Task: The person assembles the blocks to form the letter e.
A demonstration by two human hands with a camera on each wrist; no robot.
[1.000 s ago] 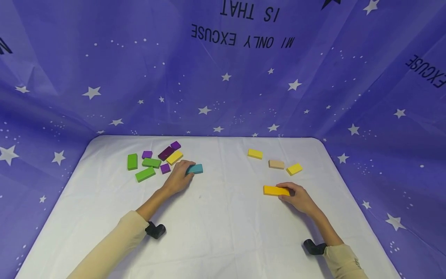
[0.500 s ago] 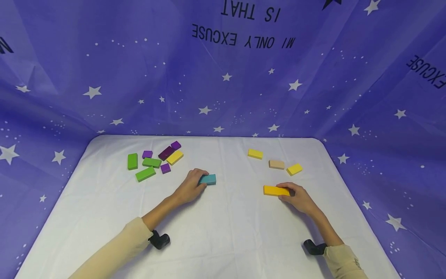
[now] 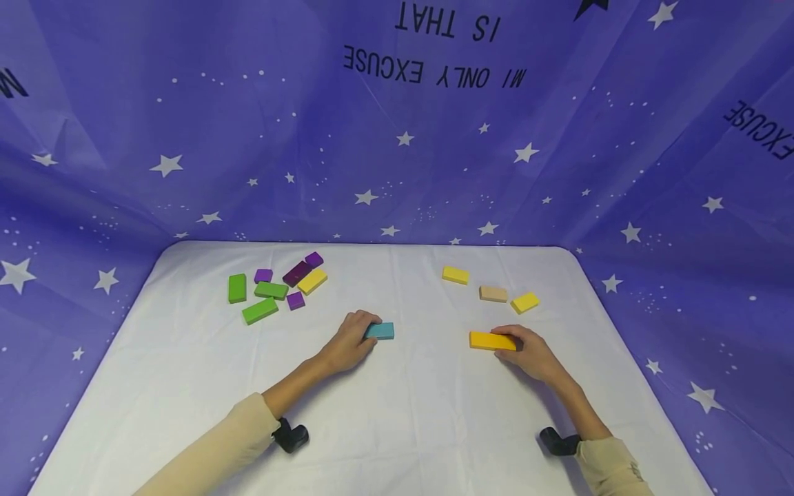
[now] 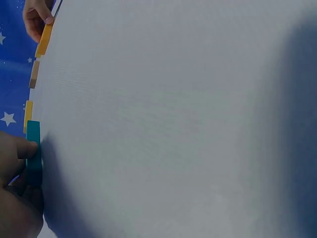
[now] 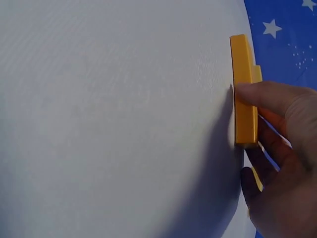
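A teal block (image 3: pixel 383 331) is pinched between the thumb and fingers of my left hand (image 3: pixel 349 344), near the middle of the table. In the left wrist view the same teal block (image 4: pixel 33 153) shows from the side, its lower end hidden among the fingers. Further right, my right hand (image 3: pixel 532 355) grips the right end of a long orange-yellow block (image 3: pixel 488 340). The right wrist view shows the thumb lying across that orange-yellow block (image 5: pixel 242 119). A gap of white cloth separates the two held blocks.
At the left lie green blocks (image 3: pixel 260 311), purple blocks (image 3: pixel 296 300), a dark purple block (image 3: pixel 297 273) and a yellow block (image 3: pixel 313 281). Back right are two yellow blocks (image 3: pixel 525 302) and a tan block (image 3: pixel 493 294). A starry blue curtain (image 3: pixel 397 172) surrounds the white table (image 3: pixel 422 413).
My left hand has moved right and nearer to me with the teal block, away from the pile at left. My right hand stays in place with the orange-yellow block.
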